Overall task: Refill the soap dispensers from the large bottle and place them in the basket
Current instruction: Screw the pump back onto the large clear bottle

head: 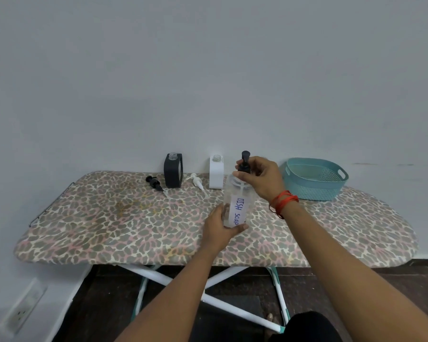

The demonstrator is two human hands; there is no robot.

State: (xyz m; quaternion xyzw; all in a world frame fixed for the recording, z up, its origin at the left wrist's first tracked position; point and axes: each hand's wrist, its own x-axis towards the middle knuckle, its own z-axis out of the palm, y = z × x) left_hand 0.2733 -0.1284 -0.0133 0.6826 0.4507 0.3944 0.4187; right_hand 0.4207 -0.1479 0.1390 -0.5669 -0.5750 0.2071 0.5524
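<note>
Grip, left hand [221, 227]: fingers and thumb curled round the lower part of the large bottle [234, 193], thumb across the front just under the label [237, 211].
Grip, right hand [262, 177]: fingers bent and closed round the collar of the black pump head [244, 164] at the top of the bottle; red thread [283, 201] wound on that wrist.
Bottle position: in front of the person, above the middle of the surface [109, 218], between the white dispenser [216, 175] and the basket [316, 186] in this view.
Hidden: the bottle's base sits behind the left hand, so I cannot tell whether it rests on the surface; the neck is covered by the right hand, so I cannot tell whether the pump is screwed on or loose; the soap level inside the clear wall is hard to make out.
Bottle axis: near upright, the long axis running from the left hand up to the pump, the top leaning slightly right and away; "DISH SOAP" reads down along it.
Dispensers: the black dispenser [173, 174] and the white one stand upright at the far edge, necks open.
Loose pumps: a black pump [155, 183] and a white pump [197, 181] lie on their sides beside them, tubes pointing toward the near right.
Basket: teal, at the far right of the surface.
</note>
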